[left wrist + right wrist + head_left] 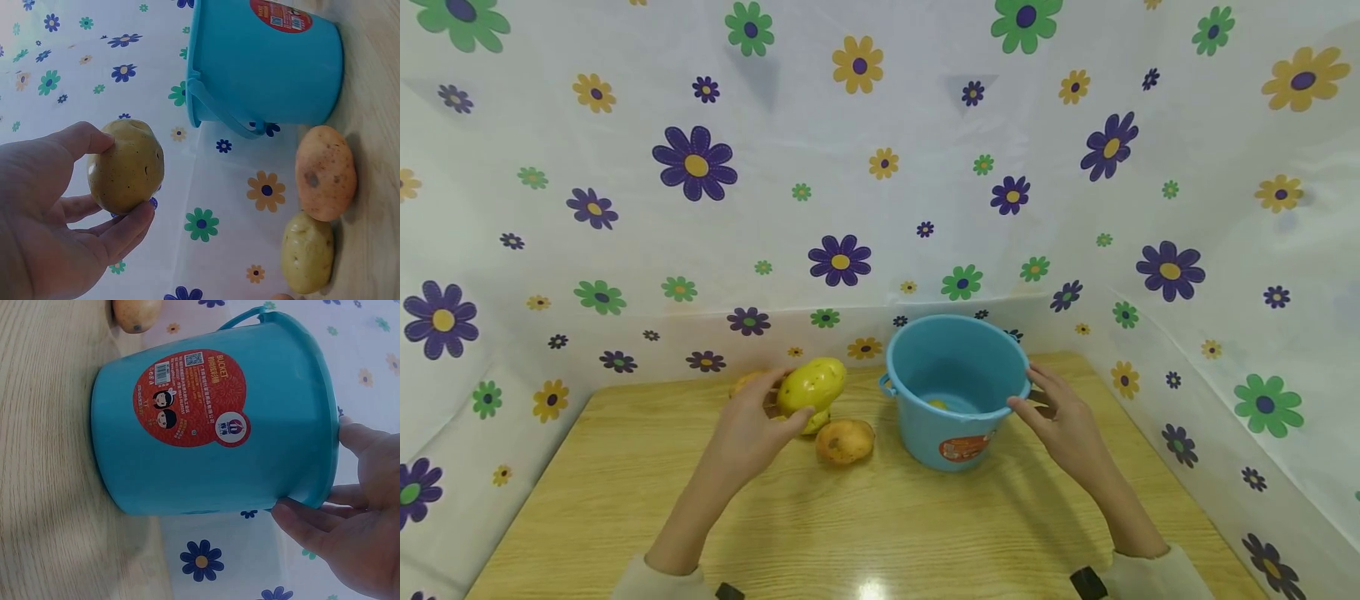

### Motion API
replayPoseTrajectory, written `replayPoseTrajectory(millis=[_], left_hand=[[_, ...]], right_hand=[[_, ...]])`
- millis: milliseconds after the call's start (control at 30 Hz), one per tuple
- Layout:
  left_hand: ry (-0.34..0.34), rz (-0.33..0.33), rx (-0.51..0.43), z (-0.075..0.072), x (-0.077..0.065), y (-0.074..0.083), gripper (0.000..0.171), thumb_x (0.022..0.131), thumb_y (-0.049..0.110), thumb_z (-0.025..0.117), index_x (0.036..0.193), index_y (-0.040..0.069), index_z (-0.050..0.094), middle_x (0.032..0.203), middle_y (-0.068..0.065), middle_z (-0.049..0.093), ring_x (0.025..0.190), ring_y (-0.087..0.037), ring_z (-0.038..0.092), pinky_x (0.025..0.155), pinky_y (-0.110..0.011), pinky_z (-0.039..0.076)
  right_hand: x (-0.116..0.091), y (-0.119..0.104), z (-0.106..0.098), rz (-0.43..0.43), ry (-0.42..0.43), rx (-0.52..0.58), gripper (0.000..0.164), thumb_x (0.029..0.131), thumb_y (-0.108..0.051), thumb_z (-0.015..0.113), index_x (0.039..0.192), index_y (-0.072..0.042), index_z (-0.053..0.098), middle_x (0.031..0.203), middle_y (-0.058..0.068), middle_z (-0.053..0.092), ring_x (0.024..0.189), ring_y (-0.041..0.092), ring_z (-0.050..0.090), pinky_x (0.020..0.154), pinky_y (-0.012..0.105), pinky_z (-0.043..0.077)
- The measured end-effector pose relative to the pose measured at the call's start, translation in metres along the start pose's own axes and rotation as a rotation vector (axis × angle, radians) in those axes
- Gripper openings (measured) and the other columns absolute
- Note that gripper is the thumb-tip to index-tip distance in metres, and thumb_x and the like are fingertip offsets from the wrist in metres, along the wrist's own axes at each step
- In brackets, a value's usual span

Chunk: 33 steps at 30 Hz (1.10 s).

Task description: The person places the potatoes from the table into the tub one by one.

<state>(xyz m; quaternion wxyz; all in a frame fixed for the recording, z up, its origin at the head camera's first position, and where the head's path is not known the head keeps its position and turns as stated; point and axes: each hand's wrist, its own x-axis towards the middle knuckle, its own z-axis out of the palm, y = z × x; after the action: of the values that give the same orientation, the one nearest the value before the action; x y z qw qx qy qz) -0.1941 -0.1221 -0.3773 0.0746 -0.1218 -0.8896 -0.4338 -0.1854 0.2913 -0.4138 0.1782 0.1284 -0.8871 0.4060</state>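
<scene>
My left hand point(752, 429) grips a yellow potato point(812, 386) between thumb and fingers, lifted above the table to the left of the bucket. In the left wrist view that potato point(127, 167) shows dark specks. A light blue bucket point(943, 437) stands upright on the table, a red label on its front. My right hand point(1063, 421) holds the bucket's rim at the right side, thumb at the front, as the right wrist view shows of the bucket point(275, 425) too. Inside, part of a yellow thing point(937, 405) shows at the bottom; its kind is unclear.
A brownish potato point(845, 442) lies just left of the bucket. Beside it is a yellow potato point(307, 253), partly covered by the left hand in the head view. Another point(743, 382) lies farther back. A flowered sheet point(880, 200) hangs behind the wooden table point(880, 517) and at its sides.
</scene>
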Motion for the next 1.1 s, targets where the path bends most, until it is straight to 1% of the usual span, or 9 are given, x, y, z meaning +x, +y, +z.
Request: replayPoseTrajectory(millis=[167, 333, 500, 667, 900, 1100], left_hand=[[-0.008, 0.003, 0.013, 0.001, 0.007, 0.011, 0.062, 0.091, 0.019, 0.079, 0.146, 0.006, 0.054, 0.129, -0.015, 0.063, 0.108, -0.030, 0.065, 0.091, -0.043, 0.059], [-0.019, -0.008, 0.022, 0.004, 0.015, 0.022, 0.063, 0.092, 0.022, 0.078, 0.147, 0.006, 0.052, 0.130, -0.015, 0.062, 0.111, -0.031, 0.064, 0.094, -0.044, 0.059], [-0.036, 0.005, 0.011, 0.009, 0.028, 0.035, 0.063, 0.092, 0.025, 0.078, 0.147, 0.008, 0.053, 0.133, -0.014, 0.063, 0.110, -0.030, 0.065, 0.093, -0.042, 0.059], [-0.062, 0.037, -0.009, 0.018, 0.041, 0.046, 0.063, 0.092, 0.025, 0.078, 0.148, 0.009, 0.052, 0.133, -0.014, 0.063, 0.106, -0.028, 0.065, 0.090, -0.040, 0.060], [-0.075, 0.071, -0.018, 0.033, 0.056, 0.058, 0.057, 0.093, 0.028, 0.077, 0.142, 0.009, 0.057, 0.124, -0.010, 0.066, 0.099, -0.025, 0.065, 0.083, -0.037, 0.060], [-0.082, 0.078, -0.009, 0.048, 0.069, 0.069, 0.055, 0.093, 0.028, 0.077, 0.141, 0.009, 0.059, 0.121, -0.008, 0.065, 0.095, -0.023, 0.062, 0.082, -0.035, 0.059]], right_hand=[[0.000, -0.001, 0.000, 0.002, -0.002, 0.006, 0.060, 0.102, -0.018, 0.068, 0.147, 0.014, 0.045, 0.154, 0.030, 0.041, 0.116, 0.047, 0.065, 0.087, 0.047, 0.059], [0.001, -0.002, 0.000, 0.004, -0.006, 0.017, 0.061, 0.103, -0.019, 0.068, 0.148, 0.014, 0.044, 0.155, 0.030, 0.041, 0.117, 0.046, 0.065, 0.088, 0.046, 0.059], [0.001, -0.002, -0.001, 0.004, -0.006, 0.027, 0.061, 0.103, -0.019, 0.067, 0.148, 0.014, 0.043, 0.156, 0.030, 0.039, 0.117, 0.047, 0.065, 0.088, 0.045, 0.059], [0.001, 0.000, 0.001, 0.008, -0.009, 0.026, 0.061, 0.103, -0.019, 0.068, 0.148, 0.013, 0.044, 0.155, 0.029, 0.040, 0.117, 0.046, 0.065, 0.088, 0.046, 0.059], [0.002, 0.002, 0.001, 0.011, -0.016, 0.017, 0.061, 0.103, -0.020, 0.068, 0.148, 0.013, 0.044, 0.156, 0.028, 0.040, 0.118, 0.045, 0.065, 0.088, 0.046, 0.059], [0.001, 0.001, -0.001, 0.016, -0.017, 0.029, 0.061, 0.103, -0.020, 0.067, 0.149, 0.014, 0.043, 0.156, 0.030, 0.039, 0.118, 0.047, 0.064, 0.089, 0.045, 0.059]])
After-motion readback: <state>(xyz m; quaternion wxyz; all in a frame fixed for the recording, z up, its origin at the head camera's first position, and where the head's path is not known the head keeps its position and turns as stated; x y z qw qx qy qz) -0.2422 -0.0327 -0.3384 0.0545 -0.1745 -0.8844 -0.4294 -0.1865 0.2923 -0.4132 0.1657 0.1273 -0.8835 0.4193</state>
